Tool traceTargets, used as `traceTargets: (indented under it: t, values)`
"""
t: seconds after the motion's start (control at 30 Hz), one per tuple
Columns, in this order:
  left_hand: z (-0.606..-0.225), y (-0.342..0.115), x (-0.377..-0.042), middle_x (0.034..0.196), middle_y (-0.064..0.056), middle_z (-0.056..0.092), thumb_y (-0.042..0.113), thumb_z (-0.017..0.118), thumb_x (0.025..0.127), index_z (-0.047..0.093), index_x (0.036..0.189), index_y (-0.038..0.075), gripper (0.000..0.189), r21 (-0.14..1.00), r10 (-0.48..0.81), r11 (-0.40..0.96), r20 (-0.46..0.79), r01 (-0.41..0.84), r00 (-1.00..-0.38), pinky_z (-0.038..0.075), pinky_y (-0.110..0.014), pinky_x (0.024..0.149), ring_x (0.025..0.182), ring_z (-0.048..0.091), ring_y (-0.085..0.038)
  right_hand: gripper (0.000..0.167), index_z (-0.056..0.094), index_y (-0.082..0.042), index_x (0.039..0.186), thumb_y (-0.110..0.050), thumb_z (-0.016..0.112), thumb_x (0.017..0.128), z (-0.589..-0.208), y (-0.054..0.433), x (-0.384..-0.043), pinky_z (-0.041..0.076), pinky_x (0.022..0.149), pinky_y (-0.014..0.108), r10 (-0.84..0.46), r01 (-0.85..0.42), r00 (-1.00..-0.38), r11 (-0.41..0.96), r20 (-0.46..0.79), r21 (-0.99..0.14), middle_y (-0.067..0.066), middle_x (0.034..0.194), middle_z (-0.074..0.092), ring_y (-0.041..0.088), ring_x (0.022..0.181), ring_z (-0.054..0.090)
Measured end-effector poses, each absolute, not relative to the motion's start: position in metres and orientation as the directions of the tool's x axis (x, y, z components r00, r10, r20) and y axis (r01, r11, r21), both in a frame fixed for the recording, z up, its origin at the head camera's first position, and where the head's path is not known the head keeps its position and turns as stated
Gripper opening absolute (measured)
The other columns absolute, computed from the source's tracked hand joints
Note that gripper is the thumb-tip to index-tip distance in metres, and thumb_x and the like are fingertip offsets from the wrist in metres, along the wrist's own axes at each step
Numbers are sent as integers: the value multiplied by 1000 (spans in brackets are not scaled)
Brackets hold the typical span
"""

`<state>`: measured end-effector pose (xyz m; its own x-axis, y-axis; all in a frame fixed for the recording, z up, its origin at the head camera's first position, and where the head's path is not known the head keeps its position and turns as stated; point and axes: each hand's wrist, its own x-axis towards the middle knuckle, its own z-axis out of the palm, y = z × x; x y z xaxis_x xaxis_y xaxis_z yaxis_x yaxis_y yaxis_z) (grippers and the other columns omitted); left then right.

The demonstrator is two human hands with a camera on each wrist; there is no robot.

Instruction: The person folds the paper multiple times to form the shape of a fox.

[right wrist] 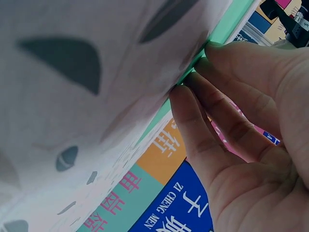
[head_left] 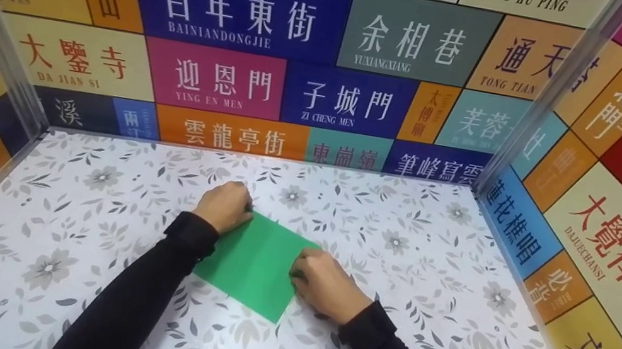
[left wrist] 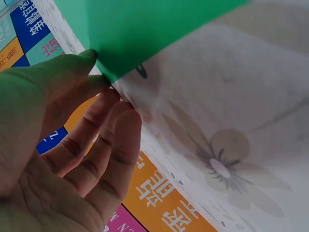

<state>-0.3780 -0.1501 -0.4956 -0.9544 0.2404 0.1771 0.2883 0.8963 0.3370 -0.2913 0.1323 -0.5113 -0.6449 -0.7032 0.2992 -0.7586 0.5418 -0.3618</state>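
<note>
A rectangular sheet of green paper [head_left: 253,267] lies tilted on the table, with a faint crease line across it. My left hand [head_left: 222,207] is at its upper left corner. In the left wrist view, the thumb and index finger of the left hand [left wrist: 72,140] pinch the corner of the green paper [left wrist: 140,29], and the other fingers curve below. At the right edge is my right hand [head_left: 329,286]. From the right wrist, the green paper [right wrist: 224,26] shows as a thin strip, and the right hand [right wrist: 251,183] pinches its edge between thumb and fingertips.
The table [head_left: 105,215] has a white cover with grey leaves and flowers. Panels with colourful sign-like blocks of characters stand behind it [head_left: 238,8] and along both sides. Clear strips [head_left: 528,104] run up the corners. Black sleeves cover both arms.
</note>
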Motion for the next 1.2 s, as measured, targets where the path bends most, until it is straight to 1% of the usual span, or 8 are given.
traceTargets:
  t: [0.07, 0.3, 0.53, 0.7, 0.83, 0.93, 1.07, 1.2]
  values:
    - [-496, -150, -378, 107, -18, 87, 10, 90, 99, 91, 98, 1, 9, 349, 230, 894, 182, 282, -956, 70, -57, 92, 98, 83, -39, 11, 88, -1, 99, 8, 82, 96, -511, 132, -291, 71, 88, 36, -703, -759, -645, 542, 300, -361, 13, 101, 80, 28, 96, 80]
    - [-499, -151, -380, 97, -15, 86, 6, 89, 97, 88, 87, 3, 10, 356, 228, 886, 220, 296, -948, 69, -56, 82, 85, 80, -35, 14, 88, -2, 98, 9, 80, 96, -512, 132, -291, 70, 86, 34, -701, -760, -645, 547, 304, -350, 12, 101, 80, 26, 96, 80]
    - [-499, -151, -382, 95, -13, 86, 6, 88, 95, 88, 85, 5, 11, 356, 230, 885, 226, 300, -947, 68, -56, 80, 82, 79, -33, 14, 88, -1, 98, 10, 80, 96, -512, 131, -291, 71, 87, 35, -695, -755, -650, 546, 306, -363, 13, 101, 80, 26, 96, 80]
    - [-501, -152, -381, 91, -12, 85, 6, 88, 96, 87, 83, 6, 13, 357, 252, 875, 243, 328, -937, 68, -55, 79, 79, 77, -32, 15, 88, -2, 96, 10, 80, 96, -512, 131, -291, 70, 84, 34, -697, -758, -647, 544, 308, -359, 13, 100, 79, 25, 94, 79]
    - [-503, -156, -379, 92, -12, 85, 6, 88, 98, 87, 86, 6, 12, 359, 270, 865, 256, 351, -928, 67, -54, 79, 81, 78, -32, 17, 89, -3, 95, 11, 80, 95, -513, 130, -291, 70, 84, 34, -696, -761, -645, 541, 316, -358, 10, 98, 79, 24, 93, 79]
    - [-503, -158, -378, 96, -13, 87, 7, 88, 100, 89, 90, 6, 10, 368, 286, 854, 259, 368, -923, 69, -55, 83, 87, 81, -34, 18, 89, -3, 95, 13, 79, 94, -513, 131, -291, 70, 84, 34, -695, -759, -646, 540, 317, -363, 8, 99, 79, 24, 93, 79]
    - [-503, -160, -377, 99, -15, 90, 7, 88, 101, 91, 96, 4, 6, 408, 295, 828, 265, 384, -918, 70, -56, 90, 94, 85, -37, 19, 89, -3, 95, 13, 79, 94, -512, 132, -290, 70, 86, 36, -699, -760, -644, 535, 311, -370, 9, 100, 79, 26, 95, 79]
    - [-502, -160, -373, 101, -16, 90, 7, 88, 102, 92, 103, 3, 6, 450, 288, 805, 274, 387, -918, 71, -55, 91, 95, 86, -37, 16, 89, -2, 96, 11, 79, 96, -512, 133, -289, 70, 87, 37, -699, -757, -647, 541, 304, -366, 12, 101, 79, 27, 96, 79]
